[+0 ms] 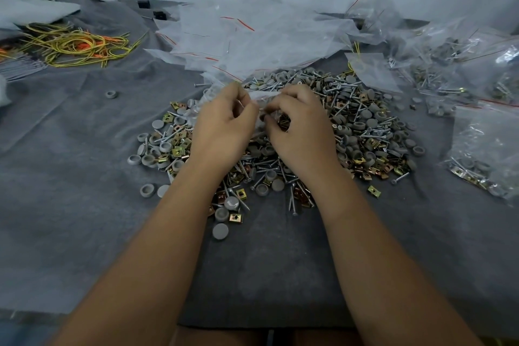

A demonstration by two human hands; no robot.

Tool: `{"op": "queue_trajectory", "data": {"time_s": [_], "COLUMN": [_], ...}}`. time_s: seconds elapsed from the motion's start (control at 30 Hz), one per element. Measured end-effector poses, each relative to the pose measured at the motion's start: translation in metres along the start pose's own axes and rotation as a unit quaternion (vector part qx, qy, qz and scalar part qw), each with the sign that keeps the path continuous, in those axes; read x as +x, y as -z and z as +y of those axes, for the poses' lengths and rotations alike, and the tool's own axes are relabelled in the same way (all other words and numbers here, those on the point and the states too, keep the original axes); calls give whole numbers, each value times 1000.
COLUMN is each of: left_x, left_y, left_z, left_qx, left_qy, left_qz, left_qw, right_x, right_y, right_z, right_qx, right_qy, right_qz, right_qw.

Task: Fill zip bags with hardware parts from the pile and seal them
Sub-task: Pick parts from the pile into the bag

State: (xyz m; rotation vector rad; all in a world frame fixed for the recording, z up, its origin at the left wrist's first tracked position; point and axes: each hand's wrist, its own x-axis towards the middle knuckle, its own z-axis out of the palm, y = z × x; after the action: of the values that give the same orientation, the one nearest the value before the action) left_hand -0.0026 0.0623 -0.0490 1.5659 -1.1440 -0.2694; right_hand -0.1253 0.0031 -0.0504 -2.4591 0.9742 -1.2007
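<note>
A pile of hardware parts [365, 132], made of grey round caps, silver screws and brass-coloured clip nuts, lies on the grey cloth in the middle. Above the pile my left hand [222, 132] and my right hand [300, 132] both pinch the top strip of a small clear zip bag [265, 95] between them. The bag hangs partly hidden behind my fingers, and some parts show inside it. A heap of empty clear zip bags [252, 39] with red seal lines lies just behind the pile.
Filled bags [483, 149] lie at the right, with more bags of parts [449, 64] behind them. Yellow and orange wire ties [75, 46] sit at the far left. A lone grey cap [111, 94] lies left of the pile. The grey cloth [70, 177] covers the table.
</note>
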Motion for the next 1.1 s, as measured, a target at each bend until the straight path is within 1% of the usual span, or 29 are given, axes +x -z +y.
{"op": "queue_trajectory", "data": {"time_s": [0.07,0.13,0.23,0.37,0.63,0.7,0.83,0.93,1.0,1.1], "left_x": [1,1,0,-2,-2,-2,1,1,0,0], "left_y": [1,2,1,-2,-4,-5,-2,1,2,3], "left_z": [-1,-2,-1,1,2,2,1,0,1,0], "left_qx": [-20,-31,-29,-56,-83,-69,-14,19,34,36], "left_qy": [-6,-14,-33,-63,-63,-52,-9,-5,-11,-12], "left_qz": [30,42,13,-27,-64,-40,84,152,175,184], "left_qw": [999,999,999,996,992,995,996,988,984,982], "right_x": [-1,-1,-1,-1,-1,0,1,1,2,3], "right_y": [2,3,4,4,1,1,3,4,5,7], "right_z": [0,0,-3,-5,-4,-3,-4,-3,-1,4], "right_qx": [-22,-37,-18,5,-27,-11,63,117,137,103], "right_qy": [4,5,9,0,-25,-23,-16,-20,-52,-102], "right_qz": [-2,-7,-20,-19,32,32,35,56,67,63], "right_qw": [1000,999,1000,1000,999,999,997,991,987,987]}}
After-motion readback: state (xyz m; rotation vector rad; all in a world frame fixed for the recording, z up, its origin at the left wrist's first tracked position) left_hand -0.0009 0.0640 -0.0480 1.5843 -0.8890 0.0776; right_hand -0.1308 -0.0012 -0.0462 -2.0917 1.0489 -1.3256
